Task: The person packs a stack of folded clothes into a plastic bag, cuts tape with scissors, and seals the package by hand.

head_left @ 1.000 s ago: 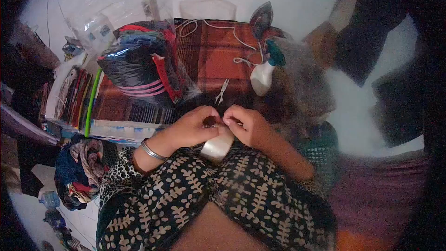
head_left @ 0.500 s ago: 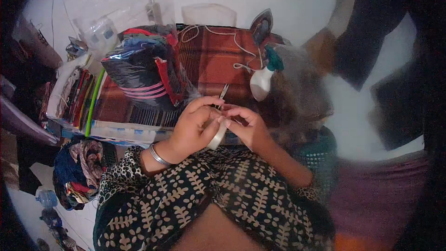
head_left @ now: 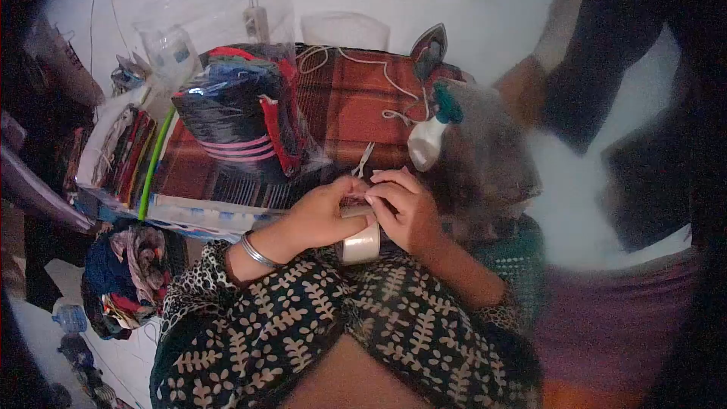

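A roll of pale, shiny tape (head_left: 361, 245) sits beneath my left hand (head_left: 322, 216), whose thumb and fingers grip its upper side. My right hand (head_left: 409, 208) is closed in a pinch at the top of the roll, its fingertips close to those of my left hand. What the right fingertips pinch is too small to make out. Just beyond the hands, small scissors (head_left: 364, 159) lie on the checked red-brown cloth (head_left: 356, 98). A white spray bottle with a green head (head_left: 426, 142) lies to their right.
Folded clothes in clear plastic (head_left: 231, 117) are at the back left. An iron (head_left: 430, 49) with a white cord is at the back. Books or folded items (head_left: 130, 148) stand left beside a green strip (head_left: 155, 163). A cloth pile (head_left: 129, 273) is lower left, a green basket (head_left: 515, 265) right.
The roll has turned so its broad side shows more than half a second ago. My hands have lowered slightly, and the scissors are less covered by them.
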The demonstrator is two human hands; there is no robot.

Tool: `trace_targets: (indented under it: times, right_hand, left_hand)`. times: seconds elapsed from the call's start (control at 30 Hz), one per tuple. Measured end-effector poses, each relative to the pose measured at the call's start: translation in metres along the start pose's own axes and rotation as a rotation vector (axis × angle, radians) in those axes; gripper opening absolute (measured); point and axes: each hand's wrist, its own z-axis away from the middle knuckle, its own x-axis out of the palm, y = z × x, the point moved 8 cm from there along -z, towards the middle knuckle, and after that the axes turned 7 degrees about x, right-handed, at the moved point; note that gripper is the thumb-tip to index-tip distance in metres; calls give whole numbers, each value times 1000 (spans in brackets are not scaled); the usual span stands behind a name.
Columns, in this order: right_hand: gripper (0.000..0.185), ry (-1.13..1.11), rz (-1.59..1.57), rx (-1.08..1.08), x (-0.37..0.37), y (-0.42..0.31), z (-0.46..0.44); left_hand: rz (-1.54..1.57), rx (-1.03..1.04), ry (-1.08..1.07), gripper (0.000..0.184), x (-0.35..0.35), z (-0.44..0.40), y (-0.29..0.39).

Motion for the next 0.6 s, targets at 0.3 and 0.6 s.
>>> trace_targets:
  times: [0.3, 0.6]
  right_hand:
    - [14, -170, -71, 77, 21, 13, 3]
    - [21, -163, 143, -112, 18, -2, 6]
  left_hand:
    - [592, -215, -39, 31, 26, 14, -29]
    - [683, -316, -74, 33, 22, 17, -28]
